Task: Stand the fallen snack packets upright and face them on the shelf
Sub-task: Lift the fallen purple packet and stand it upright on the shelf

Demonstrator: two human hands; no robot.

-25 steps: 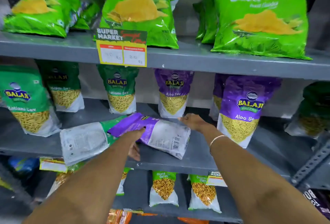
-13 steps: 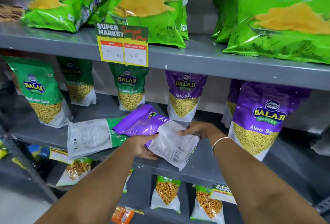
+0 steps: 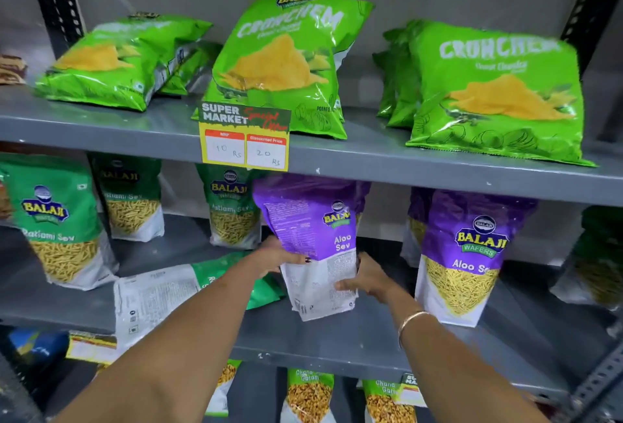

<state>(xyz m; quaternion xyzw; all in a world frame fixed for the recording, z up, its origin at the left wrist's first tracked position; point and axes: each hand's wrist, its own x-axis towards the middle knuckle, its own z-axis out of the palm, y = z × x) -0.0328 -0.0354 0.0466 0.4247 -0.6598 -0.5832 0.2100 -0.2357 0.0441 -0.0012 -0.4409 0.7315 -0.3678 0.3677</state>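
Observation:
A purple Aloo Sev packet (image 3: 313,240) is held nearly upright over the middle shelf (image 3: 337,341), its side and back panel turned toward me. My left hand (image 3: 279,255) grips its left edge and my right hand (image 3: 365,277) holds its lower right side. To the left, a green Ratlami Sev packet (image 3: 161,294) lies flat on the shelf with its white back facing up, partly under my left forearm. Another purple Aloo Sev packet (image 3: 468,254) stands upright to the right.
Green Ratlami Sev packets (image 3: 54,220) stand along the left and back of the middle shelf. Green Crunchem bags (image 3: 499,92) fill the top shelf, the left one (image 3: 111,58) lying flat. A yellow price tag (image 3: 244,139) hangs from the top shelf edge. Chana packets (image 3: 308,395) stand below.
The purple Aloo Sev packet has gone from lying flat on the shelf to nearly upright between both hands. The view has tilted upward.

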